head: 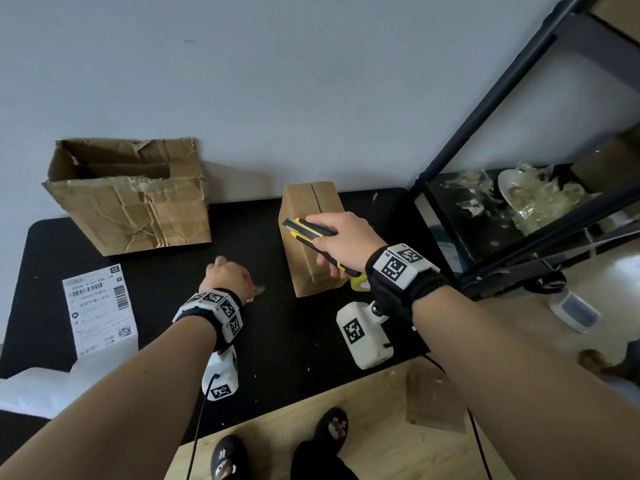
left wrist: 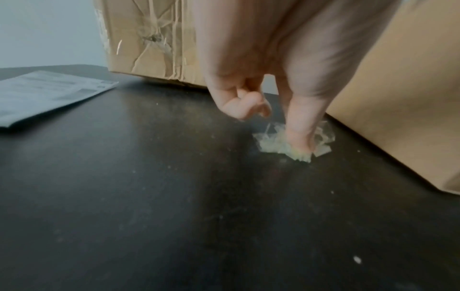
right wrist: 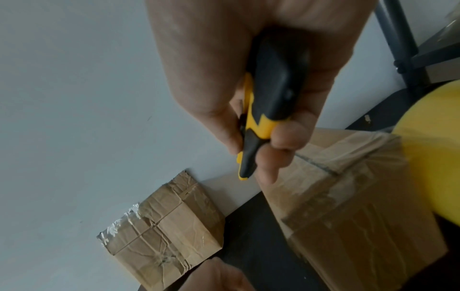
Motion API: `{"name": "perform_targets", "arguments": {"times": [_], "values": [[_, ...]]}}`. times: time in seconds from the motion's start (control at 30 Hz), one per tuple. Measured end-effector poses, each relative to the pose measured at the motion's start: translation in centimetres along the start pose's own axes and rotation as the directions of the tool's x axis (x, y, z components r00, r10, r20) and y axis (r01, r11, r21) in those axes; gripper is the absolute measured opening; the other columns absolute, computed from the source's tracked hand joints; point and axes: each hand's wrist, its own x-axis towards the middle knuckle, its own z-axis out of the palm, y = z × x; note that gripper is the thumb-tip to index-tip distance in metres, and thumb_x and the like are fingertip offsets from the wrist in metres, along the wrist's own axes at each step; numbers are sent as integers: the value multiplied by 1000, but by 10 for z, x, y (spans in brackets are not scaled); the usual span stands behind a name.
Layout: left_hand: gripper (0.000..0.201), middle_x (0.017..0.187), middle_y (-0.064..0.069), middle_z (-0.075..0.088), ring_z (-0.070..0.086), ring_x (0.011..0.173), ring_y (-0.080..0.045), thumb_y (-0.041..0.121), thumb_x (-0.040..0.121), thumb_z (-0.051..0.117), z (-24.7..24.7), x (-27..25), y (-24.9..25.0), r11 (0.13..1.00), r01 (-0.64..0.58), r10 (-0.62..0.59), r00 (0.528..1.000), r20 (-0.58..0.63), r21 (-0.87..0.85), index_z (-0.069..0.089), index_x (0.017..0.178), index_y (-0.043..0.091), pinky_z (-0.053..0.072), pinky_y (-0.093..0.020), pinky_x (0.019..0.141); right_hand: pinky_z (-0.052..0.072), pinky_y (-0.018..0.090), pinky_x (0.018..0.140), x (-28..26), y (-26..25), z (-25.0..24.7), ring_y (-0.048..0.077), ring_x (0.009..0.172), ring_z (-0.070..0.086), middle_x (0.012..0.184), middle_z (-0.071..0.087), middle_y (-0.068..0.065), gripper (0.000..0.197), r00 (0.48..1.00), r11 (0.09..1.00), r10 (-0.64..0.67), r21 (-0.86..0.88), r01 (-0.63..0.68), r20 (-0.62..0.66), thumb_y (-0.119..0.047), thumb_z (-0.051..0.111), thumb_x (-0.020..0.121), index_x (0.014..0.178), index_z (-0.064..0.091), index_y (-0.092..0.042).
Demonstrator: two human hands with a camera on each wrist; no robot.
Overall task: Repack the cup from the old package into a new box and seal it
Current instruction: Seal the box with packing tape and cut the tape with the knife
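A closed, taped cardboard box [head: 311, 268] stands in the middle of the black table [head: 277, 341]. My right hand [head: 325, 244] hovers over its top and grips a yellow and black utility knife [head: 308, 232], tip pointing left; the same knife [right wrist: 268, 98] shows in the right wrist view above the box [right wrist: 361, 206]. My left hand [head: 228, 275] is left of the box, its thumb [left wrist: 296, 133] pressing a crumpled tape scrap [left wrist: 273, 145] onto the table, its other fingers [left wrist: 244, 106] curled under. A torn, open old box [head: 128, 199] stands at the back left. No cup is visible.
A white mailer bag with a shipping label [head: 98, 306] lies at the table's left. A yellow object [head: 358, 284] sits by the box under my right wrist. A black metal shelf [head: 502, 168] holding tape scraps stands at the right. A cardboard piece [head: 433, 403] lies on the wooden floor.
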Motion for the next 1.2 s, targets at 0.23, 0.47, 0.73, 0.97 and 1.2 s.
{"name": "perform_targets", "arguments": {"times": [0.23, 0.47, 0.73, 0.97, 1.2], "values": [[72, 119, -12, 47, 56, 108, -35, 26, 68, 82, 2, 7, 9, 997, 76, -77, 992, -103, -15, 38, 123, 12, 49, -42, 86, 50, 23, 46, 8, 20, -18, 14, 53, 57, 86, 68, 9, 47, 1000, 999, -13, 43, 13, 10, -15, 49, 97, 140, 44, -32], [39, 111, -4, 57, 57, 95, -22, 43, 80, 67, -18, 4, 30, 985, -10, -35, 966, -255, -171, 57, 110, 20, 46, -32, 74, 46, 25, 42, 7, 37, -42, 18, 46, 56, 79, 69, 8, 47, 997, 988, -57, 139, 65, -60, -12, 51, 93, 136, 49, -32], [10, 94, 4, 48, 51, 80, -15, 29, 87, 57, -51, -26, 136, 914, -384, 283, 834, -473, -130, 63, 92, 24, 37, -27, 68, 49, 26, 41, -6, 83, -67, 16, 43, 56, 75, 69, 9, 49, 976, 979, 47, 206, -3, -211, -9, 52, 91, 136, 50, -27], [8, 90, 6, 59, 55, 84, -14, 31, 81, 67, -27, -19, 181, 918, -387, 395, 911, -117, 87, 64, 89, 28, 45, -26, 73, 41, 19, 36, -16, 120, -75, 11, 39, 54, 74, 67, 7, 51, 971, 973, 122, 216, -77, -205, -13, 56, 89, 138, 47, -25], [12, 87, 6, 63, 59, 83, -14, 32, 74, 71, -21, -4, 188, 952, -289, 293, 956, -30, 105, 59, 78, 32, 48, -28, 72, 57, 36, 78, 0, 130, -52, 24, 83, 67, 105, 68, 11, 49, 975, 972, 156, 198, -123, -160, -10, 57, 84, 131, 50, -19]]}}
